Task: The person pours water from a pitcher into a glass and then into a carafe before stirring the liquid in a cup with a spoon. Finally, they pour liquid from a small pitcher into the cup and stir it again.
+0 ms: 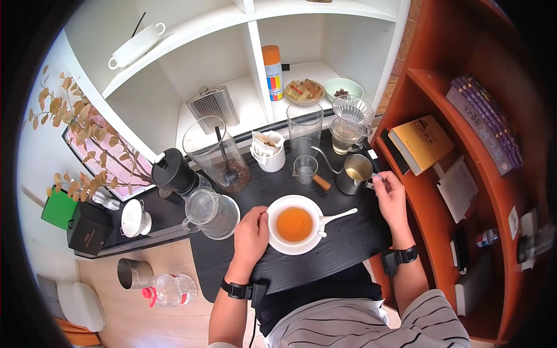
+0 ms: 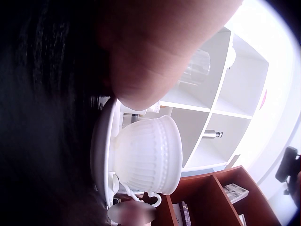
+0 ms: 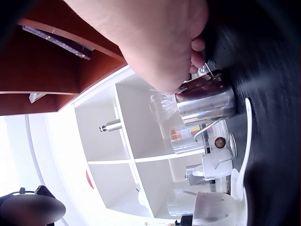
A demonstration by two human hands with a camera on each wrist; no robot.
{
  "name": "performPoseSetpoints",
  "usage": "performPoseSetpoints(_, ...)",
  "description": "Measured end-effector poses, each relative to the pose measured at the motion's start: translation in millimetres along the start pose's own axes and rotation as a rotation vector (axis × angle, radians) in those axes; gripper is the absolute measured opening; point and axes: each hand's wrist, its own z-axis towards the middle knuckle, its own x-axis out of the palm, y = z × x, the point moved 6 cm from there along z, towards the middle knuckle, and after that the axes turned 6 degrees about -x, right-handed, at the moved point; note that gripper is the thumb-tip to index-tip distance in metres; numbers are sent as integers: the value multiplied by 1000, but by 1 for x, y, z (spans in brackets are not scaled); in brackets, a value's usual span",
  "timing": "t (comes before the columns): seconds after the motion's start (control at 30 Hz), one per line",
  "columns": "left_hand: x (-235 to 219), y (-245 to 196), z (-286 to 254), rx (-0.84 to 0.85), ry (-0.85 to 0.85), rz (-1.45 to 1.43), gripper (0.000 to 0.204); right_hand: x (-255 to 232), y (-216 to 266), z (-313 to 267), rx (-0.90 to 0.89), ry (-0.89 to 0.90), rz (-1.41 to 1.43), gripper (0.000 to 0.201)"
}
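Observation:
A white cup [image 2: 150, 155] of amber tea [image 1: 293, 224] stands on a white saucer [image 1: 293, 250] on the black table. A white spoon [image 1: 341, 216] lies at its right, bowl by the cup. My left hand [image 1: 250, 236] is at the saucer's left rim; its fingertips are mostly hidden, so I cannot tell whether they grip it. My right hand [image 1: 391, 202] holds the handle of a steel gooseneck kettle [image 1: 351, 182], whose spout points left. In the right wrist view the kettle [image 3: 207, 103] stands upright close over the tabletop, fingers curled at its handle.
Behind the saucer are a small glass beaker [image 1: 303, 168] with a wooden handle, a white mug [image 1: 268, 161] and a tall glass [image 1: 306, 129]. A glass pot [image 1: 212, 217] and a black grinder [image 1: 173, 171] stand left. A glass dripper [image 1: 351, 116] sits behind the kettle. Brown shelves [image 1: 426, 93] border the right.

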Motion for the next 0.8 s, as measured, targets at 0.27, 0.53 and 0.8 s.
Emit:
performPoseSetpoints(0.27,1,2,0,2,-4,2,17,3,-1,-2,89,34,126,23)
performPoseSetpoints(0.53,2,2,0,-13,3,6,17,10,-8,-10,51,41,164,23)
performPoseSetpoints(0.8,1,-1,0,3,-6,15,16,10,-8,-10,30,50,137,27)
